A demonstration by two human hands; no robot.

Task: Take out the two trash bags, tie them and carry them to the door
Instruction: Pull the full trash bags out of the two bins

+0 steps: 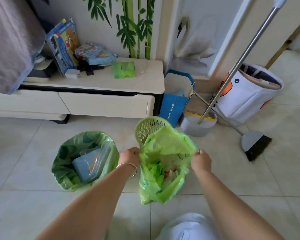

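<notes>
At lower centre of the frame, one green trash bag (160,172) is held clear of its empty mesh basket (150,129) — mouth stretched between the left hand (129,157) and right hand (201,161), fingers of each pinching the rim. Green scraps and wrappers are seen inside. It is judged untied. To the left, the second bag (71,160) sits in its bin, holding a blue packet (87,166) — removal, both knots and the carry remain outstanding.
</notes>
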